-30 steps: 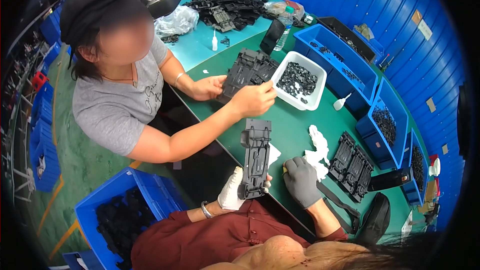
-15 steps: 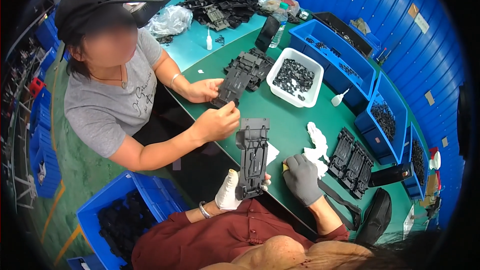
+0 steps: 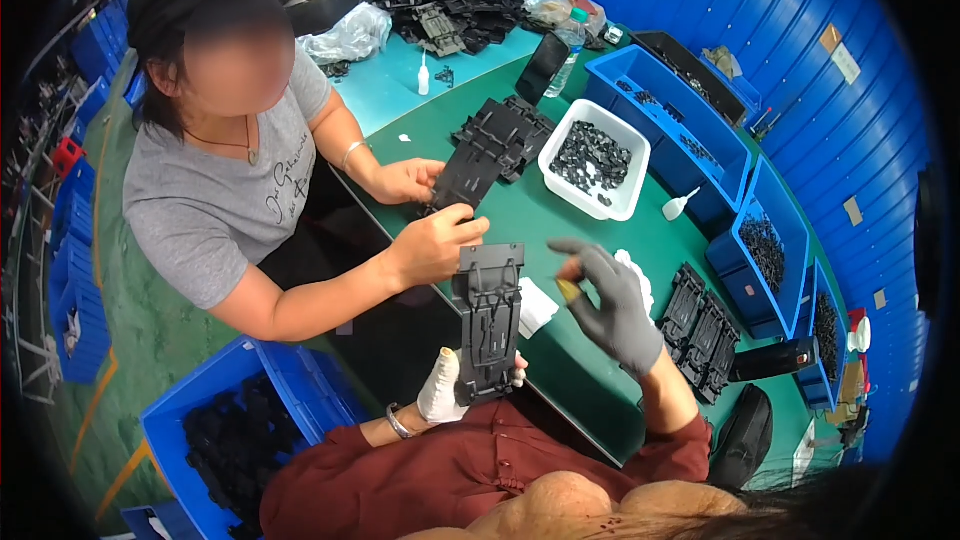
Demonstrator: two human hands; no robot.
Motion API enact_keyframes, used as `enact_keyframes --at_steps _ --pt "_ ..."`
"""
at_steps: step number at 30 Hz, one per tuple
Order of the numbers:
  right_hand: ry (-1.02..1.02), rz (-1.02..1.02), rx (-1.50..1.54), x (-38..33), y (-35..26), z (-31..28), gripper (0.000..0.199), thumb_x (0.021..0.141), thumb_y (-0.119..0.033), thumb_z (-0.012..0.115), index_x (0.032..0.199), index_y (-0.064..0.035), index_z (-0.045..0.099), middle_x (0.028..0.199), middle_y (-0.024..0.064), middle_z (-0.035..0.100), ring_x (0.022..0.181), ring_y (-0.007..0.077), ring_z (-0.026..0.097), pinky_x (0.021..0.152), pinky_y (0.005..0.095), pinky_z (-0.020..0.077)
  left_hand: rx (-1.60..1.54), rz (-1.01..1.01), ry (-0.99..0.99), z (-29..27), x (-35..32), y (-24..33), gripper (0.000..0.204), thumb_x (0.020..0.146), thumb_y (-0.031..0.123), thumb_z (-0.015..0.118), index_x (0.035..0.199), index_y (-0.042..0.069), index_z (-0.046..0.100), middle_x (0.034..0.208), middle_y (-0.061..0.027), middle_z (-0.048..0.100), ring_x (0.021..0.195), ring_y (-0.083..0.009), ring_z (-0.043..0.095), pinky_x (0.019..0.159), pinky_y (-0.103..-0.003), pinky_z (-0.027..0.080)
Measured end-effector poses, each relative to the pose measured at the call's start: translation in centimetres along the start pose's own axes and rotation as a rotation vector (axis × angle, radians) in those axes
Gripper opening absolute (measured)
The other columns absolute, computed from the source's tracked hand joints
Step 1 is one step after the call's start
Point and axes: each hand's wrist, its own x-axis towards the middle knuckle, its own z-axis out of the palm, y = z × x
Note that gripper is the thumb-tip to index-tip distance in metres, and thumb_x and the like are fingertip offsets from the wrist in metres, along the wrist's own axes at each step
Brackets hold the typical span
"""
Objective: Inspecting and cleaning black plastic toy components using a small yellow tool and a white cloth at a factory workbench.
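Observation:
My left hand (image 3: 440,390), in a white glove, holds a black plastic tray-like part (image 3: 490,325) upright by its lower end. My right hand (image 3: 610,305), in a grey glove with a yellow patch at one fingertip, is raised above the green table, right of that part. Its thumb and index finger are spread, and nothing shows between them. White crumpled cloth (image 3: 640,280) lies partly hidden behind the right hand. Further right are several similar black parts (image 3: 700,330) side by side. A folded white paper (image 3: 537,308) rests between my hands on the table (image 3: 590,400).
On the left a co-worker (image 3: 230,190) holds another black part (image 3: 465,175). A white bin (image 3: 640,185) of small black pieces stands mid-table. Blue bins (image 3: 735,180) line the right side; a bottle (image 3: 570,45) stands behind. A blue crate (image 3: 300,380) of black parts is at my left.
My right hand has lifted off the table and moved up toward the left, its fingers spreading. The part in my left hand has shifted slightly left.

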Motion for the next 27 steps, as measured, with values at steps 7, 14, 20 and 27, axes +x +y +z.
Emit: enact_keyframes --at_steps 7,14,20,27 --pt "-0.015 -0.108 0.146 6.9 3.0 3.2 0.018 0.091 0.009 0.068 0.107 0.0020 0.065 0.125 0.0144 0.076 0.091 0.0215 0.073 0.082 0.0353 0.0583 0.007 0.095 0.016 0.8 -0.8 0.0 0.118 0.091 0.094 0.051 0.156 -0.005 0.052 0.145 -0.0201 0.066 0.129 -0.0340 0.070 0.116 -0.052 0.054" --pt "0.054 0.205 -0.016 2.2 3.8 2.1 0.013 0.094 0.003 0.073 0.106 0.0054 0.075 0.098 0.0103 0.073 0.084 0.0149 0.069 0.077 0.0293 0.0546 0.084 0.025 0.122 0.5 -1.2 0.8 0.130 0.078 0.103 0.053 0.156 -0.001 0.049 0.138 -0.0168 0.067 0.128 -0.0369 0.071 0.111 -0.060 0.057" --pt "0.038 0.248 -0.096 -3.4 3.5 2.9 0.014 0.088 0.002 0.073 0.101 -0.0023 0.075 0.093 0.0147 0.068 0.077 0.0298 0.069 0.070 0.0406 0.0544 0.095 0.045 0.197 -0.2 -2.0 0.3 0.127 0.080 0.100 0.058 0.155 -0.003 0.050 0.142 -0.0189 0.067 0.126 -0.0347 0.071 0.110 -0.057 0.058" --pt "0.025 0.221 -0.260 -4.4 3.3 3.9 0.014 0.084 0.000 0.076 0.097 -0.0055 0.076 0.088 0.0121 0.067 0.074 0.0339 0.068 0.066 0.0441 0.0545 0.087 0.080 0.198 -0.9 -1.2 -0.5 0.122 0.087 0.100 0.049 0.155 -0.001 0.050 0.141 -0.0165 0.065 0.121 -0.0323 0.070 0.108 -0.051 0.057"
